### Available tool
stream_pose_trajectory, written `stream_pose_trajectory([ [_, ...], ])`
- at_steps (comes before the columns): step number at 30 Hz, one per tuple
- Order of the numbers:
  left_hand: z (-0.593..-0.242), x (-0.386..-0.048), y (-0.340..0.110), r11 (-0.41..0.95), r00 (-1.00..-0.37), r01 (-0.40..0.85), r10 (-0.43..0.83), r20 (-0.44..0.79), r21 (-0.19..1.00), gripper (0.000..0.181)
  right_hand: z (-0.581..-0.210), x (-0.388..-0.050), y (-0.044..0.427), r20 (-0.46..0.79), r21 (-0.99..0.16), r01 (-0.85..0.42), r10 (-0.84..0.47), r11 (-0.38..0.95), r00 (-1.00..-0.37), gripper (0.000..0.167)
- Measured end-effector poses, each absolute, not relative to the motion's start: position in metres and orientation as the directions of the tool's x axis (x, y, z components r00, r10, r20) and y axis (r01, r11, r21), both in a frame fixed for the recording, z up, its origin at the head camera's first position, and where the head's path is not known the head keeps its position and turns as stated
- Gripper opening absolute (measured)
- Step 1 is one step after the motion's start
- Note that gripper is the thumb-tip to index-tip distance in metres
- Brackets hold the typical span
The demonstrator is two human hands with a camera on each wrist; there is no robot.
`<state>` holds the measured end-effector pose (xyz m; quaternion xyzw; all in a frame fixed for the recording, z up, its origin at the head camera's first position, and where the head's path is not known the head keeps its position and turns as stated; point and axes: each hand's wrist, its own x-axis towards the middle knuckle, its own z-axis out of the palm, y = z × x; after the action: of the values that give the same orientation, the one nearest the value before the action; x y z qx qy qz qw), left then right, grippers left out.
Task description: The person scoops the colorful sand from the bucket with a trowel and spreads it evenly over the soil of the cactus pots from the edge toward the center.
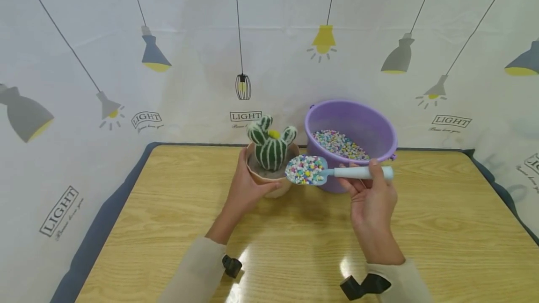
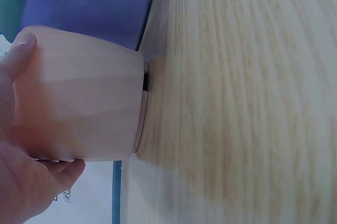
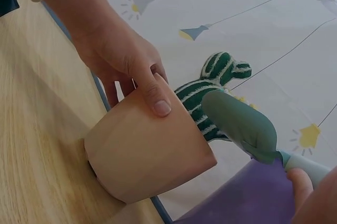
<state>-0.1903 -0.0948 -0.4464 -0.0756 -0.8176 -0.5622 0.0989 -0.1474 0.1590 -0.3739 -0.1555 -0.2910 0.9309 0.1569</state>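
Observation:
A green, white-striped toy cactus point(image 1: 271, 154) with a yellow top stands in a peach flowerpot point(image 3: 145, 147) filled with something grey. My left hand point(image 1: 245, 188) grips the pot by its rim, thumb at the front and fingers round the far side. In my right hand point(image 1: 375, 200) is a small light-blue shovel point(image 1: 358, 172), held by its handle. Its blade is heaped with multicoloured pebbles point(image 1: 306, 170) and hovers by the pot's right rim. The right wrist view shows the blade's underside beside the cactus. Part of the pot's base is hidden in the head view.
Behind the shovel, a purple bucket point(image 1: 351, 106) holds more coloured pebbles point(image 1: 338, 144) and stands close to the pot's right. The wooden table point(image 1: 177, 228) ends at a white cloth backdrop point(image 1: 189, 78) printed with hanging lamps.

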Motion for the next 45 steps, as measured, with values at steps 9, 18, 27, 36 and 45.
stream_pose_trajectory([
  [9,-0.448,-0.182,-0.097,0.339,-0.974,0.221,0.024,0.227,0.914,0.120,-0.377,-0.144,0.155,-0.167,-0.616,-0.219,0.398,-0.756,-0.902,0.032],
  [18,-0.447,-0.172,-0.091,0.351,-0.977,0.182,-0.045,0.211,0.919,0.125,-0.377,-0.144,0.151,-0.123,-0.640,-0.269,0.442,-0.719,-0.888,0.031],
  [27,-0.447,-0.166,-0.083,0.397,-0.965,0.181,-0.105,0.241,0.900,0.123,-0.375,-0.143,0.146,-0.056,-0.685,-0.311,0.474,-0.658,-0.879,0.028],
  [36,-0.446,-0.159,-0.075,0.473,-0.964,0.098,-0.172,0.201,0.876,0.129,-0.370,-0.143,0.142,0.015,-0.736,-0.347,0.498,-0.582,-0.867,0.038],
  [45,-0.443,-0.157,-0.074,0.531,-0.966,0.072,-0.174,0.191,0.845,0.138,-0.365,-0.144,0.138,0.054,-0.766,-0.369,0.520,-0.526,-0.852,0.040],
])
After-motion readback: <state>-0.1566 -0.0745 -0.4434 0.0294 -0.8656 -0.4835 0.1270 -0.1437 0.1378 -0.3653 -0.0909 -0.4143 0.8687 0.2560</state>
